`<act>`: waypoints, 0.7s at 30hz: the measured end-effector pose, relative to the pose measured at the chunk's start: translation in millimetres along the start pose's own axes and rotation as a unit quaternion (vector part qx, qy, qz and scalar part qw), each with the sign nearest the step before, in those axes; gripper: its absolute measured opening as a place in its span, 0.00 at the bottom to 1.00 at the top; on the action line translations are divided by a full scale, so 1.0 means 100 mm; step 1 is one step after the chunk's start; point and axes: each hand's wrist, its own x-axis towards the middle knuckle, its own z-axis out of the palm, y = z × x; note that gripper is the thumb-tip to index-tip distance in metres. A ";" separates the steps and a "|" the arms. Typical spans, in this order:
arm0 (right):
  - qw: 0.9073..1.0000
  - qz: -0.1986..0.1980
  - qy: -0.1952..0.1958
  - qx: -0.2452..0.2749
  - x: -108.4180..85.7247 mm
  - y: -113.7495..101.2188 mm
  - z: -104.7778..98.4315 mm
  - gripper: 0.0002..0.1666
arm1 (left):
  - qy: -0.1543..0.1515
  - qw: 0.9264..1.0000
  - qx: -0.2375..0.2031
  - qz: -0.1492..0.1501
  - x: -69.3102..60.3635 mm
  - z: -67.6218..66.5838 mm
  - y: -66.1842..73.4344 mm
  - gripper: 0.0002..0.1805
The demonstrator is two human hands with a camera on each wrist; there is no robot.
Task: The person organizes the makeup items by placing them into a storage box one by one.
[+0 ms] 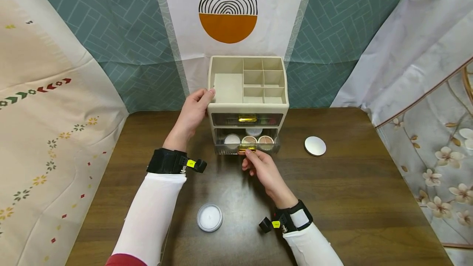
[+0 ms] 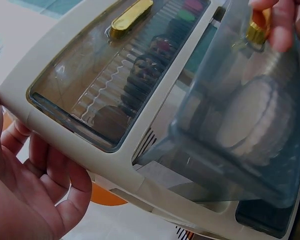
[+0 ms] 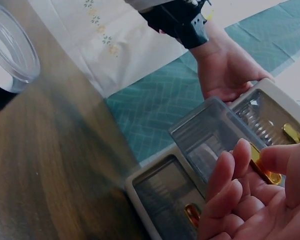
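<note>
A cream cosmetics organizer (image 1: 248,107) stands at the back of the table, drawers facing me. My left hand (image 1: 193,112) grips its left side, the thumb over the upper rim and the fingers curled against the side wall. Below a closed upper drawer (image 1: 229,120), a clear smoky drawer (image 1: 219,149) is pulled out. The right hand (image 1: 264,171) pinches that drawer's gold handle (image 3: 271,176) between thumb and fingers. Several round compacts (image 1: 232,139) lie inside the drawer. Another drawer (image 3: 162,192) sits lower, closed, in the right wrist view.
A round clear-rimmed container (image 1: 209,217) with a white middle lies nearer me, between the forearms. To the organizer's right lies a white round disc (image 1: 315,146). The organizer's top has several open compartments (image 1: 253,78). Cloth (image 1: 148,81) hangs behind the brown table (image 1: 351,192).
</note>
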 end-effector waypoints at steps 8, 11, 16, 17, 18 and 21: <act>1.000 -0.009 -0.002 -0.007 0.16 -0.04 -0.01 0.25 | 0.000 1.000 0.003 -0.001 -0.01 0.00 0.01 0.21; 1.000 -0.008 0.000 -0.008 0.19 -0.05 -0.01 0.24 | -0.001 1.000 0.002 -0.002 -0.01 0.00 0.01 0.21; 1.000 -0.010 0.005 -0.013 0.26 -0.07 0.00 0.25 | -0.002 1.000 0.002 -0.007 -0.01 -0.01 0.02 0.21; 1.000 -0.010 0.006 -0.014 0.27 -0.07 0.00 0.25 | -0.002 1.000 0.002 -0.007 -0.01 -0.01 0.02 0.21; 1.000 -0.011 0.006 -0.015 0.29 -0.08 0.00 0.26 | -0.002 1.000 0.001 -0.008 -0.01 -0.01 0.02 0.21; 1.000 -0.013 0.008 -0.021 0.32 -0.10 0.00 0.25 | -0.001 1.000 -0.001 -0.010 -0.01 0.00 0.02 0.21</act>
